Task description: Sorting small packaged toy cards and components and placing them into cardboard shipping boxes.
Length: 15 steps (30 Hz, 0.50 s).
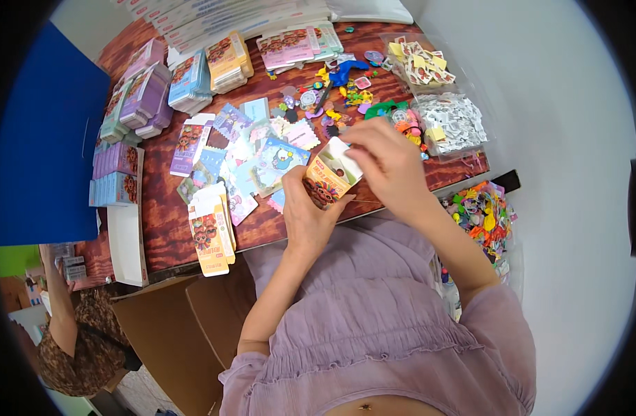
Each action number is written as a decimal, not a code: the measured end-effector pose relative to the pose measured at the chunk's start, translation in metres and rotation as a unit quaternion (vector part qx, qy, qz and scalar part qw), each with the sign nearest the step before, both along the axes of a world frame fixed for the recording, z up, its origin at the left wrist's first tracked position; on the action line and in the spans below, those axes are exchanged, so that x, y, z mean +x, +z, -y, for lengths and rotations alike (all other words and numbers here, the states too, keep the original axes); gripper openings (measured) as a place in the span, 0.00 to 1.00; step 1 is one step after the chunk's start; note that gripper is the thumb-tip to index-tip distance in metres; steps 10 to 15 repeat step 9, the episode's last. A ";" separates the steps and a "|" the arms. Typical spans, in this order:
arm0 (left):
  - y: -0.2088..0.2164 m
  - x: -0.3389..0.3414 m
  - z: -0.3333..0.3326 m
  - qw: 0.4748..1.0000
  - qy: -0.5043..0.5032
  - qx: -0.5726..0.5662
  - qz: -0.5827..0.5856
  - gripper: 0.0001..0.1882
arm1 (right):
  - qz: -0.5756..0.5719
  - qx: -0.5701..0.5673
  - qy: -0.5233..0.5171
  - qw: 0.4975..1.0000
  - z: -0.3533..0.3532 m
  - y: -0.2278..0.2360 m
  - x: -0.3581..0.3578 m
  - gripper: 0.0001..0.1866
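My left hand (305, 220) grips a small orange and white carton (326, 179) just above the table's near edge. Its top end is open, with a white flap raised. Over that opening is my right hand (386, 163), its fingers closed together against the flap; whatever they may pinch is hidden. Glossy cards and sticker sheets (245, 156) lie loosely scattered to the left of the carton. Flattened orange cartons (212, 232) overlap at the table's front edge, and a purple carton (191, 144) lies farther back.
Stacked cartons (146, 97) line the left and back. Small colourful toys (332, 93) spread at centre right, beside clear trays of paper pieces (449, 121). A bin of trinkets (481, 215) stands below right. A cardboard box (172, 333) sits lower left, near another person (82, 333).
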<state>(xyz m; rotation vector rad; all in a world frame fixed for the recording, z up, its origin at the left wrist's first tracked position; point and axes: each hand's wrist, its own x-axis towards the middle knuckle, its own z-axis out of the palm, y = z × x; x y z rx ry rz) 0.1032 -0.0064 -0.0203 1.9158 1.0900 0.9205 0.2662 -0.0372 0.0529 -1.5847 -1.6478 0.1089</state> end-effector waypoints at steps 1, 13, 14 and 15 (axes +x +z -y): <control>0.000 -0.002 0.000 1.000 0.007 -0.003 0.002 0.43 | 0.000 0.059 0.003 0.998 0.002 -0.002 0.004 0.08; -0.006 -0.010 0.013 0.992 -0.075 -0.077 0.062 0.46 | -0.353 -0.024 -0.022 0.935 0.032 -0.038 -0.039 0.20; -0.006 -0.010 0.013 0.992 -0.075 -0.077 0.062 0.46 | -0.353 -0.024 -0.022 0.935 0.032 -0.038 -0.039 0.20; -0.006 -0.010 0.013 0.992 -0.075 -0.077 0.062 0.46 | -0.353 -0.024 -0.022 0.935 0.032 -0.038 -0.039 0.20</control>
